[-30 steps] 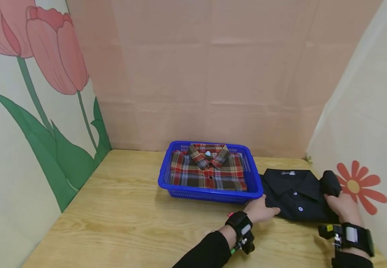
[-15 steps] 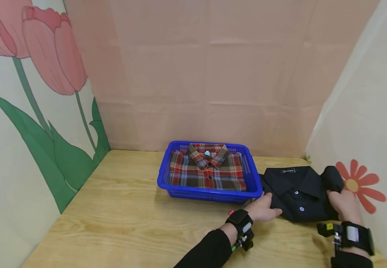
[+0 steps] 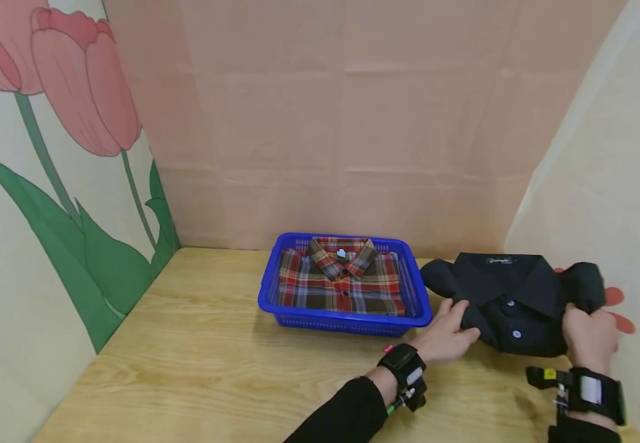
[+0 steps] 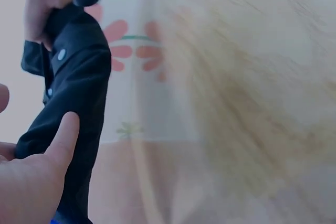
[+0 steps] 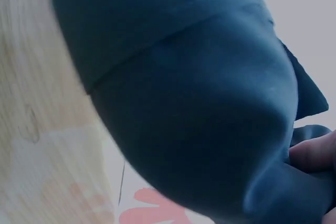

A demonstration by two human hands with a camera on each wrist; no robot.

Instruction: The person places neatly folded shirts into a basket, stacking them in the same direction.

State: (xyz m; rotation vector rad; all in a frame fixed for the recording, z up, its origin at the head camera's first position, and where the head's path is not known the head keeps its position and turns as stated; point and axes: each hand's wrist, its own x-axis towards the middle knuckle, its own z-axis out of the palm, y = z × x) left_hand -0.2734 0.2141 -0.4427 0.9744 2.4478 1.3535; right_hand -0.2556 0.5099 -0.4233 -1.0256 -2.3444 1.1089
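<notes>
Both hands hold a folded black button-up shirt [image 3: 497, 307] by its two sides, just right of the basket. My left hand [image 3: 446, 332] grips the shirt's left side, its thumb [image 4: 65, 137] lying over the black cloth in the left wrist view. At the other side, my right hand [image 3: 591, 335] pinches the cloth near the sleeve; in the right wrist view a fingertip [image 5: 315, 153] presses into a fold. The shirt is lifted off the table and its sides bulge outward. Fingers under the cloth are hidden.
A blue plastic basket [image 3: 348, 321] stands left of the shirt, with a folded plaid shirt [image 3: 342, 289] lying in it, collar up. The wooden table [image 3: 198, 357] runs up to a pinkish back wall [image 3: 320, 154]. A flower-printed white wall [image 3: 619, 184] stands close to the right hand.
The black shirt has risen from the table and shifted a little right and away, carried by both hands. Its left sleeve side now shows beside the basket. The basket stays in place.
</notes>
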